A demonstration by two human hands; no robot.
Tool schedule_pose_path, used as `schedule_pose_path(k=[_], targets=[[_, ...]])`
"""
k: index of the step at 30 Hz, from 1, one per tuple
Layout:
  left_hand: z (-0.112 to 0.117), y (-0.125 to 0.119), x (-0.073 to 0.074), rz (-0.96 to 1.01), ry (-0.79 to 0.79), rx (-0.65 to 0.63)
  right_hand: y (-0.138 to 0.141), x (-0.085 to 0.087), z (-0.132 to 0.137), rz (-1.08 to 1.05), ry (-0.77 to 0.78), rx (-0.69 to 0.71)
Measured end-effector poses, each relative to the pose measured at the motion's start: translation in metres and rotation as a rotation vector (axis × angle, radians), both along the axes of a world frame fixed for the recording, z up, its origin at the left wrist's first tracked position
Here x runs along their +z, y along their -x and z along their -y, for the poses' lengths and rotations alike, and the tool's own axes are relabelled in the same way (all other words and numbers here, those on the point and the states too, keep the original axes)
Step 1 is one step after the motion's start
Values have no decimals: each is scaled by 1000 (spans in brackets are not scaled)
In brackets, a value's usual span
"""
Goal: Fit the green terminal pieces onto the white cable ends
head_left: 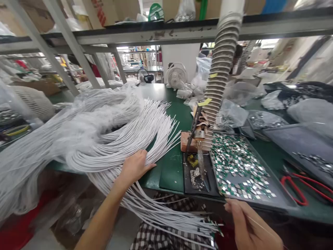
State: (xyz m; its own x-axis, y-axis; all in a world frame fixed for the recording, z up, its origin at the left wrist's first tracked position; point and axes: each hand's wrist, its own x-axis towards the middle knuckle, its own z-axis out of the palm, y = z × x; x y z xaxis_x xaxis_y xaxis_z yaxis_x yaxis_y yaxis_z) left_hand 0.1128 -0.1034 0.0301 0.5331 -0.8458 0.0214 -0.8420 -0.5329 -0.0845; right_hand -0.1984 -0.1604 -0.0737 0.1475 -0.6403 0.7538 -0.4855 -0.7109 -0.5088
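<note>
A thick bundle of white cables [122,142] lies across the left of the bench, its cut ends fanned towards the middle. My left hand [135,166] is on the near side of this bundle, fingers curled over several cables and thumb pointing right. Below it, more white cables [166,215] hang over the bench edge across a checked cloth, with small green pieces at their ends. At the lower right, my right hand [249,225] is closed, thumb and fingers pinched together. A thin pale wire runs along it. The fingertips are just off the near edge of a tray [279,199].
The tray holds many small green circuit boards [239,166]. Left of it, a soldering iron [199,149] stands over a dark pan [188,187] beside a brick [185,141]. A ribbed hose [221,66] comes down behind. Red-handled scissors [293,191] lie at right.
</note>
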Motion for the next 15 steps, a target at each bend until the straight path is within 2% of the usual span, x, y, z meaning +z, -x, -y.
schedule_pose_path(k=[4, 10, 15], targets=[[-5, -5, -7, -22, 98, 40, -5, -6, 1, 27, 35, 32], [-10, -28, 1, -214, 144, -185, -21, 0, -7, 72, 44, 119], [-10, -34, -3, -218, 318, -110, -29, -1, -14, 97, 54, 130]])
